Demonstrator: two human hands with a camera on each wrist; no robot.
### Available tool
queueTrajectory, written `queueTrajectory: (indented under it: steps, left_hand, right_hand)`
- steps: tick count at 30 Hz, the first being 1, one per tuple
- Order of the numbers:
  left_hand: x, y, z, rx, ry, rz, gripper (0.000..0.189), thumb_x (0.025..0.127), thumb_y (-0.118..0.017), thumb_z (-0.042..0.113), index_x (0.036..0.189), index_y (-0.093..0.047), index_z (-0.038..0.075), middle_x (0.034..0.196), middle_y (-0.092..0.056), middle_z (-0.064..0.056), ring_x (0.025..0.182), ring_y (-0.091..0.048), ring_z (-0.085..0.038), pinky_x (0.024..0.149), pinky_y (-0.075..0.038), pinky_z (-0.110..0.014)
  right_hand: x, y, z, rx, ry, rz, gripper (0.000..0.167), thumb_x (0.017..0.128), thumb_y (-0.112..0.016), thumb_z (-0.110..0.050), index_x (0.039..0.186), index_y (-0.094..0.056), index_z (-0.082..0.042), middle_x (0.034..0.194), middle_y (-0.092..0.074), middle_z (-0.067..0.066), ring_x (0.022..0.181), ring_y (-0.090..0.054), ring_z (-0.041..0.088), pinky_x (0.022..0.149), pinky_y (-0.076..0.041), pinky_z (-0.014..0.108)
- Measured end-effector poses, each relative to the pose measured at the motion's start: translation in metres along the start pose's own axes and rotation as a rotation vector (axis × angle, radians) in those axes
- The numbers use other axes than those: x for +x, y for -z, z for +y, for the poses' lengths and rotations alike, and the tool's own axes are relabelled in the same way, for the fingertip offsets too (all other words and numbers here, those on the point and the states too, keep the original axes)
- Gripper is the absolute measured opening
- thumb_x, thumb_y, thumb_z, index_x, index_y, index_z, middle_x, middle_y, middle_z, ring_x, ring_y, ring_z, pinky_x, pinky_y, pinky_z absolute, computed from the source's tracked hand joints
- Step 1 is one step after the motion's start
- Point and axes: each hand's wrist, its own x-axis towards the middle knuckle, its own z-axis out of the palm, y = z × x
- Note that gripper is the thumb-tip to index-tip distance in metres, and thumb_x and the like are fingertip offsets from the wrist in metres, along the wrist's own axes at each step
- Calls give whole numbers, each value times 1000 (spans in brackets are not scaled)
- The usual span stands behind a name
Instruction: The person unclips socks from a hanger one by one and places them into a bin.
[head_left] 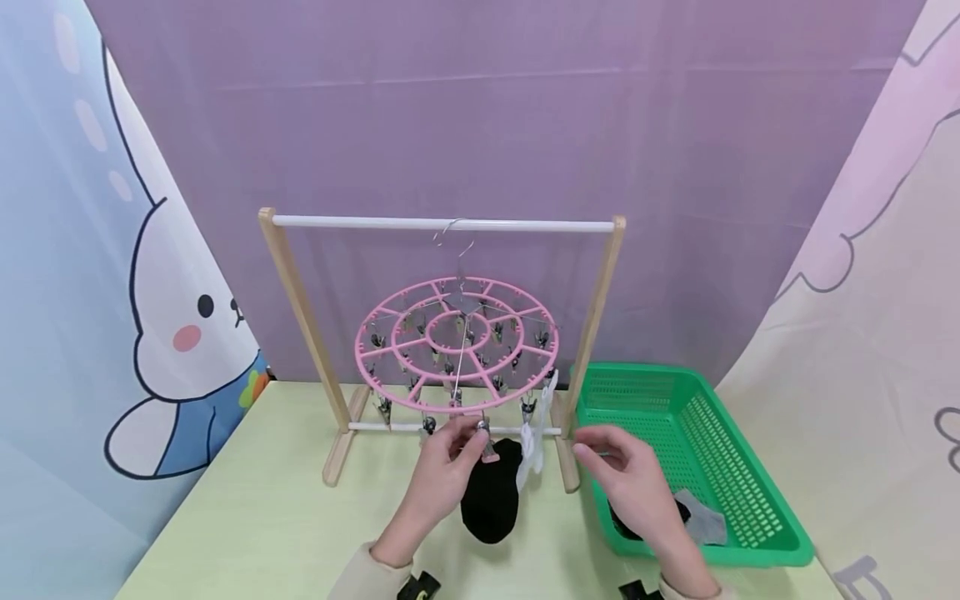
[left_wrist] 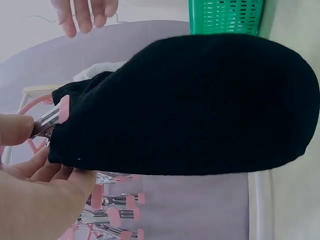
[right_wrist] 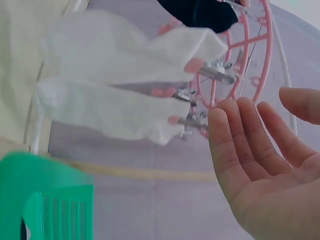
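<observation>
A black sock [head_left: 491,498] hangs by its cuff from a metal clip [left_wrist: 50,120] with pink tips, on the near rim of a round pink drying hanger [head_left: 457,346]. My left hand [head_left: 444,468] pinches that clip between thumb and fingers. Apart from the sock, to its right, my right hand [head_left: 628,477] is held in the air with nothing in it, its fingers loosely bent. Two white socks [right_wrist: 115,110] hang from neighbouring clips, as the right wrist view shows. The left palm is partly hidden behind the sock cuff in the left wrist view.
The hanger hooks onto the white bar [head_left: 442,223] of a wooden-legged rack [head_left: 303,321]. At the right stands a green basket [head_left: 750,475] holding a grey sock [head_left: 703,518] and something black, partly behind my right forearm. Several bare clips hang around the hanger's rings.
</observation>
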Motion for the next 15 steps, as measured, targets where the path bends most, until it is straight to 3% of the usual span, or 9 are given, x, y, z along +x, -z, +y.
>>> queueTrajectory:
  steps: [7, 15]
  left_hand:
    - [-2, 2, 5, -52, -1, -13, 26, 103, -61, 14, 125, -67, 2, 105, -66, -10, 87, -63, -20, 74, -52, -25]
    - [-2, 2, 8, -99, -6, -57, 26, 103, -61, 15, 124, -67, 2, 112, -65, -15, 93, -64, -20, 79, -55, -26]
  right_hand:
    - [1, -15, -11, 40, 75, -51, 20, 97, -72, -18, 114, -72, -9, 110, -71, 3, 101, -67, 15, 90, -55, 28]
    - [4, -29, -17, 44, 136, -89, 23, 96, -73, -17, 116, -71, -7, 110, -71, 1, 103, -67, 16, 92, -55, 30]
